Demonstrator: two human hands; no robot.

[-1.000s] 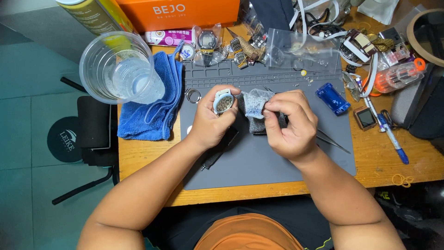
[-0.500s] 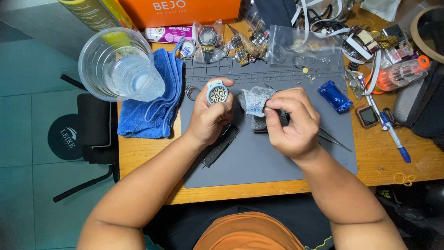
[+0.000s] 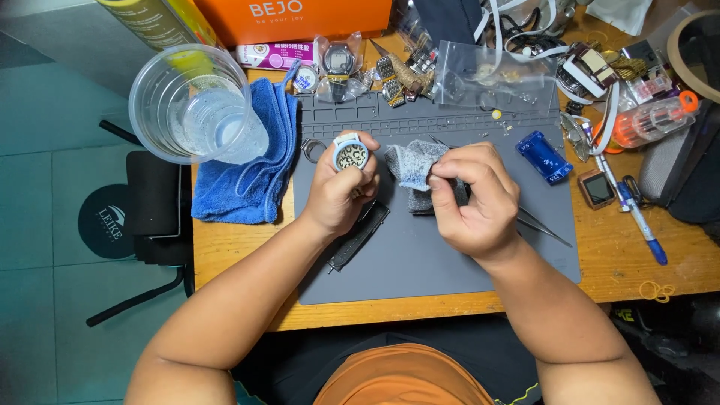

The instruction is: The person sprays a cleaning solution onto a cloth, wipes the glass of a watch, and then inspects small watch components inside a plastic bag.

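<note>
left hand (image 3: pixel 339 196) holding watch case (image 3: pixel 350 154), right hand (image 3: pixel 472 201) pinching cloth (image 3: pixel 415 166)

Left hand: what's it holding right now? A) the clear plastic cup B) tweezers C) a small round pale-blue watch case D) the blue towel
C: the left hand grips a small round pale-blue watch case at its fingertips, while the right hand pinches a grey cloth; the cup and the towel lie untouched to the side.
</note>
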